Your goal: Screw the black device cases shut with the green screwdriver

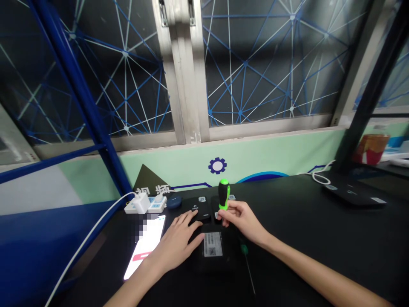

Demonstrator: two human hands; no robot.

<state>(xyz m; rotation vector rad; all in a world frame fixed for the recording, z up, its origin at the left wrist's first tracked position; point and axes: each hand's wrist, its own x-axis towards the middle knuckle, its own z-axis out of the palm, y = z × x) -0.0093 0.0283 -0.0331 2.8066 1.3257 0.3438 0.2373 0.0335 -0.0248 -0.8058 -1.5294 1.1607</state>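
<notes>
Partly hidden, black box (pixel 214 258) under open left hand (pixel 174 243), right hand (pixel 239 219) pinching green-handled screwdriver (pixel 224 194), tip hidden

On the black bench (pixel 322 238), left end: white power strip (pixel 156 205) with white charger (pixel 141 203) plugged in, its white cable (pixel 86 243) trailing off to lower left. Lit smartphone (pixel 145 247) lying flat nearby; dark blue round puck (pixel 174 201) just beside the strip. Far right: flat black unit (pixel 353 194) — white cord (pixel 320 177) behind it. Beyond: mint wall (pixel 275 153) with navy gear emblem (pixel 217 166), metal-framed window (pixel 281 64), orange-red cup (pixel 370 149).
</notes>
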